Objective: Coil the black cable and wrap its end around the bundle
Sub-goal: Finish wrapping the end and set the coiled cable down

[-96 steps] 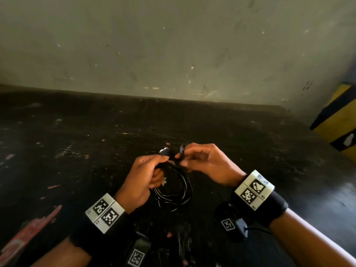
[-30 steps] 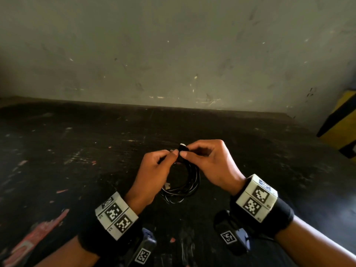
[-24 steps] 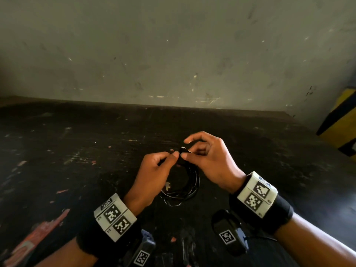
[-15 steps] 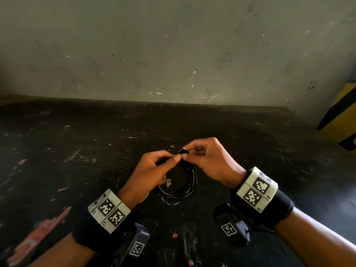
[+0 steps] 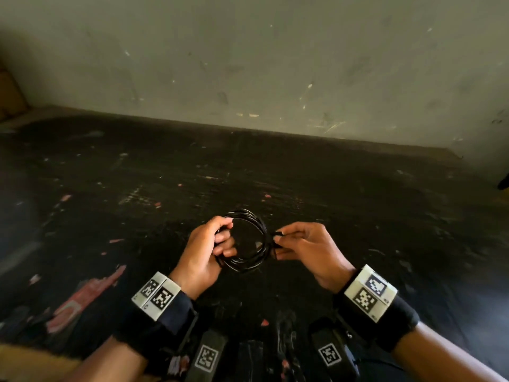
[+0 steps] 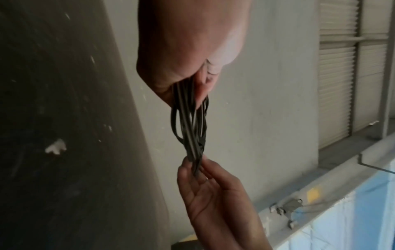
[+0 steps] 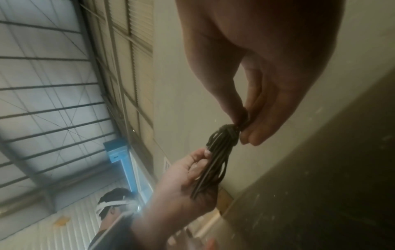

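The black cable (image 5: 249, 238) is a round coil of several loops, held in the air above the dark table between both hands. My left hand (image 5: 212, 244) grips the coil's left side, fingers curled through the ring. My right hand (image 5: 286, 242) pinches the coil's right side, where the cable end is wound round the loops. In the left wrist view the loops (image 6: 191, 125) run from my left hand (image 6: 188, 50) down to my right hand (image 6: 203, 177). The right wrist view shows the wrapped knot (image 7: 227, 133) at my right hand's fingertips (image 7: 250, 135), with my left hand (image 7: 192, 177) holding the far side.
The dark, scratched table (image 5: 165, 188) carries red and white paint flecks. A grey wall (image 5: 248, 64) rises behind it. A cardboard box edge (image 5: 11, 92) shows at far left. Another person with a white headband (image 7: 115, 206) appears in the right wrist view.
The hands have drawn apart: the coil, earlier pinched at its top by both, now lies flat and open as a ring, left hand on one side, right hand on the wrapped side.
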{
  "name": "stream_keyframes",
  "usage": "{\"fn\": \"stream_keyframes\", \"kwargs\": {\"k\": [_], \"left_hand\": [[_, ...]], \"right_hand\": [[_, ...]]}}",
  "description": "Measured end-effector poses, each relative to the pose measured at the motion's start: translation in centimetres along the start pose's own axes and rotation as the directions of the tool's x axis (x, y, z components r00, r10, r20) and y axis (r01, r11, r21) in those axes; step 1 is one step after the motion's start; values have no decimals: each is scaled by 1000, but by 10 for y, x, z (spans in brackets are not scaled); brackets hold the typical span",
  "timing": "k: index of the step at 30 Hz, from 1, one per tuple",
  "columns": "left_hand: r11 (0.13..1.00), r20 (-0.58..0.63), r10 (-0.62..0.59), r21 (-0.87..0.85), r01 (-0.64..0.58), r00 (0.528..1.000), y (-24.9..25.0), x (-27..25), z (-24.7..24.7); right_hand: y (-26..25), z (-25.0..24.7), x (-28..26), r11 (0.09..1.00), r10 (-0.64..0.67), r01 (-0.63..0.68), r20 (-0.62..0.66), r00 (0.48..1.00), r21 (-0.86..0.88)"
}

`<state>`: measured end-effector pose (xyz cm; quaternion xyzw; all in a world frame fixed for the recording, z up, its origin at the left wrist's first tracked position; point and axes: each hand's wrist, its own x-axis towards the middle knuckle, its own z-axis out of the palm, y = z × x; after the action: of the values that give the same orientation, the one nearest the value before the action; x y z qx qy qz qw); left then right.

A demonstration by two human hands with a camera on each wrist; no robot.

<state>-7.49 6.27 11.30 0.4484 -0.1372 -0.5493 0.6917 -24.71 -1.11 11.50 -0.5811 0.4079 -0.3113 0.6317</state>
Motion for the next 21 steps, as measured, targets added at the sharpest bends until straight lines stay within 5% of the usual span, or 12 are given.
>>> {"fn": "stream_keyframes", "kwargs": {"k": [3, 6, 10, 14, 18, 21], "left_hand": [[996, -117, 13, 87, -3, 993, 5, 1, -17], [918, -263, 114, 397, 0, 958, 4, 0, -37], [812, -157, 137, 583, -21, 978, 2, -10, -62], [806, -165, 168, 591, -39, 972, 11, -24, -86], [846, -235, 195, 531, -43, 952, 19, -35, -111], [874, -286, 163, 485, -4, 944, 18, -33, -136]], "right_hand": [[13, 12, 10, 996, 46, -37, 116, 992, -79], [22, 27, 18, 956, 22, 57, 263, 964, -286], [19, 59, 25, 842, -37, 277, 462, 886, -464], [25, 98, 33, 735, -110, 430, 534, 839, -525], [44, 133, 42, 776, -101, 362, 466, 879, -516], [57, 158, 44, 776, -46, 356, 517, 855, -521]]}}
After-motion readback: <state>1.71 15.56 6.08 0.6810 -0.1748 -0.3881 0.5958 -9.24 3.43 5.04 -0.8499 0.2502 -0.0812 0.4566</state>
